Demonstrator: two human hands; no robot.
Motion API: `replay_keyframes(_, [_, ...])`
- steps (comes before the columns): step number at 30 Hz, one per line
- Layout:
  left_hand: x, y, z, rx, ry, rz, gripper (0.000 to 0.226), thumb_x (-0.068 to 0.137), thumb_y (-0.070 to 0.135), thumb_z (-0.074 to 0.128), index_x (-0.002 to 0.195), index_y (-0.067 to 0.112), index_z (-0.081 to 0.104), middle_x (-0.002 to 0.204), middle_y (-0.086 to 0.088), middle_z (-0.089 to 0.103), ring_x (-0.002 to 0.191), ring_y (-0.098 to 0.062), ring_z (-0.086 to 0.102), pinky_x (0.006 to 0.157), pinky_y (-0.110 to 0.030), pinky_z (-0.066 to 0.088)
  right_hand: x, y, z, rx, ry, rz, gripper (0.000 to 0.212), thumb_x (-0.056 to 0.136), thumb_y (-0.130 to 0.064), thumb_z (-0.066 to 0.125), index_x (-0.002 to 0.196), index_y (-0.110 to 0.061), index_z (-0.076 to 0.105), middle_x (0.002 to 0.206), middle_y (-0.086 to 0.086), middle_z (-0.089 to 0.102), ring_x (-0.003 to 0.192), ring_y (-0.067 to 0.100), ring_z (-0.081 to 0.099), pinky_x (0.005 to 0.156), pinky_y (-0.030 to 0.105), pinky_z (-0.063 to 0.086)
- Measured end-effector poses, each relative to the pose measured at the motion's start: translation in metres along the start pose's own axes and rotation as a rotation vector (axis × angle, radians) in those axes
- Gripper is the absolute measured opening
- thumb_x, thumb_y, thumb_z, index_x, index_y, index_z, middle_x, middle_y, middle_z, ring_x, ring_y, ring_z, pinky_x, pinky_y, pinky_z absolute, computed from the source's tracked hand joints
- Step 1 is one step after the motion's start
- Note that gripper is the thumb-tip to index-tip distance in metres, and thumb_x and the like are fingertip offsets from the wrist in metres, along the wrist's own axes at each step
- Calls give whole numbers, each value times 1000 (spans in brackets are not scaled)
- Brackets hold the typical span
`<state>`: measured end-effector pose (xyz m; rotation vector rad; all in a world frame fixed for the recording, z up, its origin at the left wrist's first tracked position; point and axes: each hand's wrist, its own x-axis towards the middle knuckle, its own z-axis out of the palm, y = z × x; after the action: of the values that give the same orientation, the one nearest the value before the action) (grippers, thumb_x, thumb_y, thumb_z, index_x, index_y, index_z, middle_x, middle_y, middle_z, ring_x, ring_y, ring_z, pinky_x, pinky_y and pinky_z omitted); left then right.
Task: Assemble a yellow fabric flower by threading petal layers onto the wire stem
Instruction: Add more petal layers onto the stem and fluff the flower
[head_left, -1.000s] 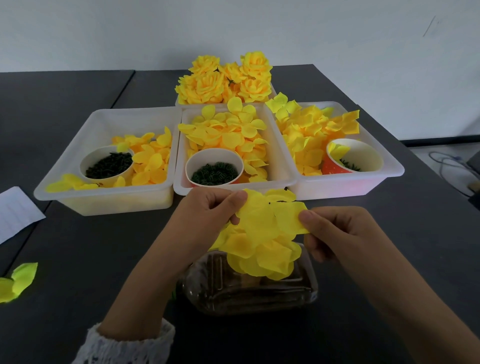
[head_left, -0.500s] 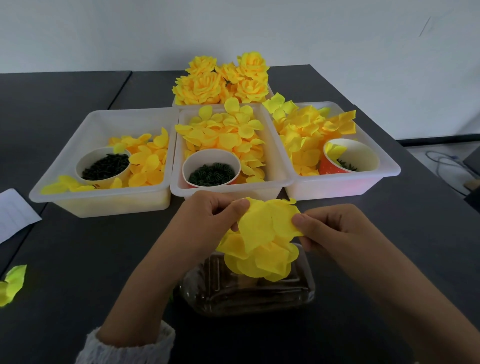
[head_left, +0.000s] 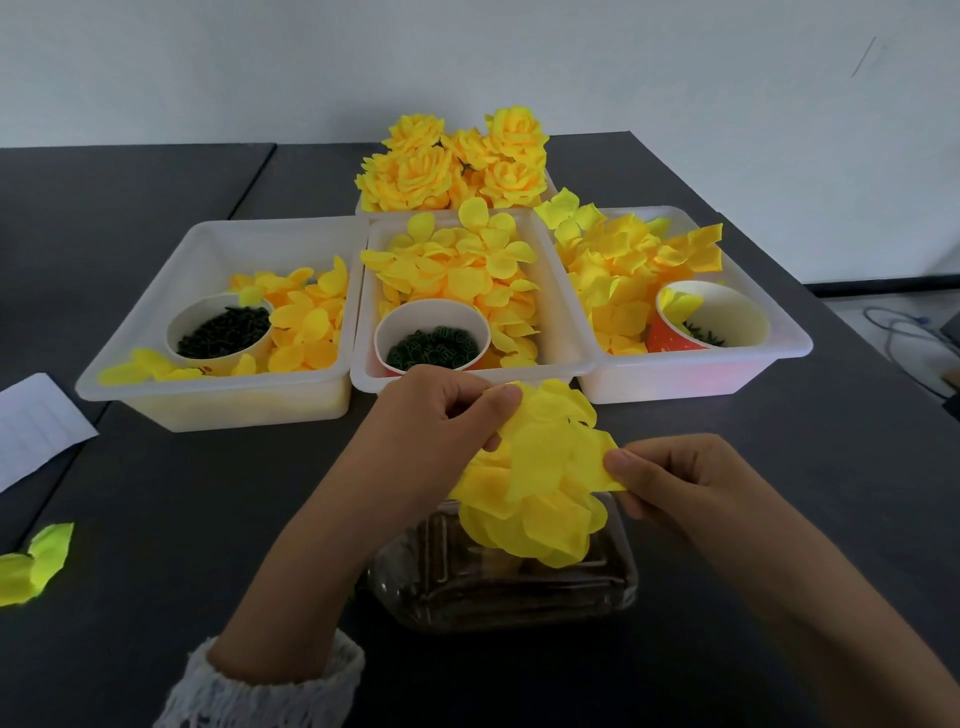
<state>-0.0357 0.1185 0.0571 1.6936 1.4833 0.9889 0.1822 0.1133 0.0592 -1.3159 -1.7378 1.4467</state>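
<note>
A half-built yellow fabric flower (head_left: 540, 499) hangs between my hands above a clear plastic box (head_left: 498, 587). My left hand (head_left: 441, 421) pinches the top petal layer at its left edge, thumb against curled fingers. At the layer's right edge, my right hand (head_left: 670, 478) pinches it between thumb and forefinger. The wire stem is hidden under the petals.
Three white trays stand behind: left tray (head_left: 156, 312), middle tray (head_left: 561, 322), right tray (head_left: 779, 338), each with loose yellow petals and a cup of dark green parts. Finished yellow flowers (head_left: 457, 161) sit further back. A loose petal piece (head_left: 36, 566) and white paper (head_left: 31, 431) lie left.
The top petal layer has been drawn down flatter over the flower. Both hands stay pinched on its edges, with the right hand now a little lower.
</note>
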Motion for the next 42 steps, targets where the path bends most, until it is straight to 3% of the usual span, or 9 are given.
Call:
replay_keyframes(13, [0, -5, 2, -14, -5, -35, 48, 93, 41, 54, 47, 28, 56, 48, 1, 47, 44, -4, 36, 49, -17, 32, 4, 5, 3, 71, 1, -38, 42, 88, -36, 50, 50, -20, 56, 44, -8, 41, 39, 1, 36, 43, 9, 31])
replay_keyframes(17, [1, -5, 5, 15, 15, -34, 49, 94, 39, 56, 46, 28, 57, 41, 10, 44, 39, -3, 37, 45, -11, 31, 7, 13, 5, 73, -7, -20, 39, 84, -42, 51, 53, -19, 57, 51, -3, 46, 46, 5, 40, 51, 15, 36])
replay_keyframes(20, [1, -5, 7, 37, -14, -56, 35, 94, 39, 56, 70, 21, 75, 57, 5, 65, 46, -1, 50, 48, -10, 38, 9, 15, 6, 68, 10, -45, 41, 82, -46, 52, 59, -12, 60, 59, 14, 49, 54, 19, 44, 59, 28, 38])
replay_keyframes(22, [1, -7, 8, 12, -31, -84, 32, 94, 39, 56, 91, 17, 78, 75, 1, 74, 65, -6, 65, 65, -22, 55, 9, 12, 7, 53, 26, -65, 45, 81, -47, 52, 63, -7, 61, 62, 24, 50, 57, 25, 45, 61, 33, 39])
replay_keyframes(24, [0, -8, 9, -10, -22, -97, 27, 95, 36, 56, 94, 21, 78, 81, 3, 76, 76, -8, 69, 78, -35, 57, 7, 9, 5, 22, 57, -92, 42, 81, -49, 50, 58, -15, 62, 52, 11, 46, 49, 14, 42, 54, 23, 36])
replay_keyframes(26, [-2, -9, 11, 6, -23, -108, 29, 95, 37, 56, 94, 19, 78, 82, 2, 76, 79, -10, 69, 81, -40, 56, 5, 4, 4, -6, 77, -116, 39, 82, -47, 49, 52, -24, 59, 45, -6, 41, 42, 3, 36, 46, 12, 32])
replay_keyframes(35, [-4, -7, 13, 136, 19, -104, 33, 94, 44, 55, 83, 20, 77, 68, 2, 70, 68, -16, 64, 70, -46, 55, 5, 2, 5, -6, 109, -109, 42, 90, -35, 50, 51, -21, 55, 43, -7, 40, 41, 2, 35, 46, 11, 31])
replay_keyframes(39, [-10, -15, 13, 250, 46, -104, 42, 91, 43, 58, 62, 13, 63, 61, -4, 60, 57, -17, 55, 59, -40, 49, 5, 6, 0, -54, 77, -103, 42, 94, -29, 51, 53, -20, 55, 44, -8, 41, 41, 1, 37, 46, 10, 33])
replay_keyframes(42, [-14, -18, 9, 249, 56, -122, 43, 90, 44, 57, 54, 19, 59, 51, 7, 55, 48, -5, 47, 52, -28, 39, 3, 19, 5, -113, 24, -54, 42, 95, -29, 51, 54, -18, 55, 46, -8, 45, 45, 0, 40, 51, 10, 36])
